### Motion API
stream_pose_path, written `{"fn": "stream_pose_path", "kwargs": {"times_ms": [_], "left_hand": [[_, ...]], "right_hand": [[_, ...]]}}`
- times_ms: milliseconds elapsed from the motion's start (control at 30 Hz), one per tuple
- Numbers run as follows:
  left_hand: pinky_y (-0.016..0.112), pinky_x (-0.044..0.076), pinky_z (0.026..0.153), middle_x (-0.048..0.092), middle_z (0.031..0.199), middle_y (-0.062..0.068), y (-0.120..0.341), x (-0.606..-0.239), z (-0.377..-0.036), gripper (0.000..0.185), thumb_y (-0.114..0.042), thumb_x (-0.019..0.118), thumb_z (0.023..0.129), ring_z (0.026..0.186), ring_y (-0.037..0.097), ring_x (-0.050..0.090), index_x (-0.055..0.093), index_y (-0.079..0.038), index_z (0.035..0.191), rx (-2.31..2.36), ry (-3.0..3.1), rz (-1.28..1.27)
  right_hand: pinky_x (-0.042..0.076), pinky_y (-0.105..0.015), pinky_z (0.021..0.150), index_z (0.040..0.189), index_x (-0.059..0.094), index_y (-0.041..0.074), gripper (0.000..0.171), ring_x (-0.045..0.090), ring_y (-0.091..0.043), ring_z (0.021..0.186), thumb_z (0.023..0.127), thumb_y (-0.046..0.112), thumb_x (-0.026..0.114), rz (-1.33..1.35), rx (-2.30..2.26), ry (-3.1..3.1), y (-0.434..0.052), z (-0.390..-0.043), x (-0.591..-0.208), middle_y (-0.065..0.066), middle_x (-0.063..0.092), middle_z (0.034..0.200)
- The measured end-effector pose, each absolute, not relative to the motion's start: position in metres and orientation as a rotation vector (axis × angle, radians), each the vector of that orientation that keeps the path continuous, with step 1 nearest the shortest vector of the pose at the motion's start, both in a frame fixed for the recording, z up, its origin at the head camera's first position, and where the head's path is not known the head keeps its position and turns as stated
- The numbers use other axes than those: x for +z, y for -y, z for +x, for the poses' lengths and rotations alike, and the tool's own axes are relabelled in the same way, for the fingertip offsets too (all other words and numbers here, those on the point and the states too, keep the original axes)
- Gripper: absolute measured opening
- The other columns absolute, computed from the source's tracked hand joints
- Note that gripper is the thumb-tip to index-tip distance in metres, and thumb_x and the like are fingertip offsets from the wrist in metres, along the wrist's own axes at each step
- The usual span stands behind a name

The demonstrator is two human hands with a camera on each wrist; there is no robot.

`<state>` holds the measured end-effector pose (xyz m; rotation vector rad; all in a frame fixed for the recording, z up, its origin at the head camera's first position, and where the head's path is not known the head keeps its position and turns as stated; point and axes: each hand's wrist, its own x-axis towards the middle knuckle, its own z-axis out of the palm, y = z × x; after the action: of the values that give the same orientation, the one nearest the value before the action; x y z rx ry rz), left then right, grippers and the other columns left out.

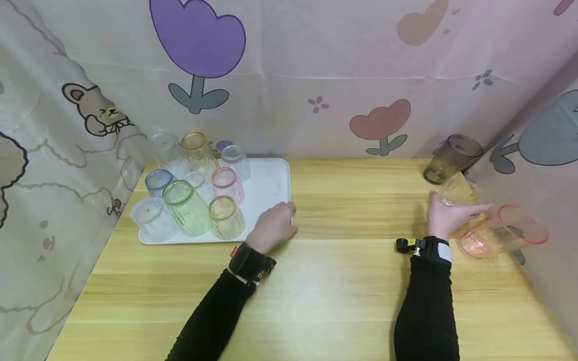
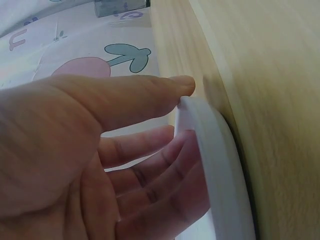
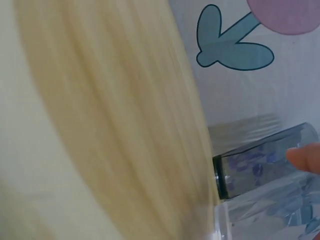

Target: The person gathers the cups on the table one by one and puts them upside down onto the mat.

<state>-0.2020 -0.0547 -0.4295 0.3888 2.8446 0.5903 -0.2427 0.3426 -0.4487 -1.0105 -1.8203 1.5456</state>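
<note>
My left hand [image 1: 276, 224] sits at the right front corner of a white tray [image 1: 268, 183]. In the left wrist view its thumb [image 2: 170, 90] lies against the tray's rim [image 2: 215, 150] with the fingers on the other side, pinching the edge. Several coloured and clear glasses [image 1: 189, 205] stand on the tray's left part. At the far right, my right hand [image 1: 451, 210] grips a clear yellowish glass [image 1: 460, 191] tilted above the table. A fingertip [image 3: 306, 158] shows in the right wrist view beside that clear glass [image 3: 270, 215].
A dark grey glass [image 1: 452, 158] stands by the back right corner, also in the right wrist view [image 3: 260, 167]. A pink glass [image 1: 503, 233] lies close to my right hand, near the right curtain. Printed curtains wall the wooden table [image 1: 352, 210] on three sides.
</note>
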Motion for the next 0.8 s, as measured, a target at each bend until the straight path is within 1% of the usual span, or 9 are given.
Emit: {"fn": "stream_pose_path", "kwargs": {"times_ms": [133,267,367,500,700,800], "left_hand": [[0.046,0.057,0.084,0.068,0.117,0.013,0.0539,-0.4281,-0.2013,0.042,-0.018,0.078,0.089,0.104,0.030,0.067,0.066,-0.004,0.127,0.591,-2.843,0.383],[0.046,0.057,0.084,0.068,0.116,0.013,0.0537,-0.4280,-0.2009,0.043,-0.018,0.079,0.089,0.104,0.031,0.067,0.066,-0.004,0.127,0.595,-2.843,0.384],[0.046,0.057,0.084,0.069,0.117,0.013,0.0537,-0.4281,-0.2009,0.043,-0.018,0.078,0.089,0.104,0.030,0.067,0.066,-0.004,0.127,0.599,-2.841,0.384],[0.046,0.057,0.084,0.068,0.118,0.013,0.0538,-0.4286,-0.2008,0.043,-0.018,0.078,0.089,0.105,0.030,0.067,0.065,-0.004,0.128,0.598,-2.838,0.380],[0.046,0.058,0.084,0.069,0.117,0.013,0.0539,-0.4281,-0.2003,0.043,-0.019,0.078,0.089,0.105,0.030,0.067,0.065,-0.004,0.127,0.594,-2.840,0.383],[0.046,0.057,0.084,0.069,0.117,0.013,0.0537,-0.4275,-0.1999,0.043,-0.018,0.078,0.089,0.104,0.031,0.067,0.065,-0.004,0.127,0.600,-2.837,0.385]], "right_hand": [[0.000,-0.011,0.118,0.163,-0.023,0.018,0.123,-0.002,0.000,0.153,0.092,0.024,0.077,-1.049,1.586,1.812,-0.3461,-0.2418,-0.4492,0.007,-0.010,0.173],[-0.001,-0.011,0.118,0.164,-0.019,0.017,0.118,-0.002,-0.001,0.154,0.094,0.026,0.075,-1.074,1.583,1.825,-0.3479,-0.2411,-0.4507,0.005,-0.009,0.174],[0.000,-0.011,0.118,0.166,-0.012,0.016,0.112,0.000,-0.002,0.154,0.094,0.027,0.073,-1.067,1.568,1.833,-0.3487,-0.2406,-0.4515,0.003,-0.004,0.174],[0.003,-0.012,0.119,0.166,-0.003,0.017,0.105,0.005,-0.003,0.154,0.095,0.027,0.073,-1.066,1.576,1.827,-0.3497,-0.2402,-0.4514,0.002,0.003,0.174],[0.005,-0.013,0.121,0.166,-0.002,0.020,0.104,0.008,-0.004,0.153,0.095,0.028,0.073,-1.103,1.602,1.830,-0.3492,-0.2395,-0.4479,0.003,0.007,0.173],[0.011,-0.013,0.120,0.166,0.002,0.022,0.102,0.014,-0.004,0.151,0.095,0.028,0.074,-1.104,1.646,1.800,-0.3458,-0.2396,-0.4444,0.004,0.014,0.170]]}}
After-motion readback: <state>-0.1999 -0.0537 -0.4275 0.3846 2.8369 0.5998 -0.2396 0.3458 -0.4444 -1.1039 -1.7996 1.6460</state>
